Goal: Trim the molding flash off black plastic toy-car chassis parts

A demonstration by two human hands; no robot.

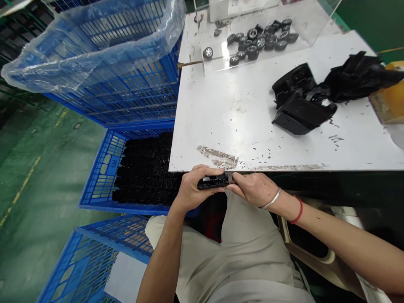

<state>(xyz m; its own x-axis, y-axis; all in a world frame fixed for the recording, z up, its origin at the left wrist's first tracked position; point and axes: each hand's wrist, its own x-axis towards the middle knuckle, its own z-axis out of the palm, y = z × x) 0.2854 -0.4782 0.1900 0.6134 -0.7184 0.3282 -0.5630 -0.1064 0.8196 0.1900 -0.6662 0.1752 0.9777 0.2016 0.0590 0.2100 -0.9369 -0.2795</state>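
My left hand (189, 187) is closed around a long black plastic part (212, 182), held just off the table's front edge above my lap. My right hand (252, 187) is pinched at the right end of that part, by a small greyish, thin piece; the fingers hide what it is. Farther up the table, to the right, lie larger black moulded plastic pieces (301, 107), with more stacked black pieces (356, 80) beside them.
Small black toy wheels (260, 43) lie by a clear plastic panel (217, 65). Black shavings dot the white table (217, 113). To the left, a blue crate (94, 168) holds rows of black parts (142, 172); a plastic-lined crate (132, 92) stands behind, another crate (72, 265) in front.
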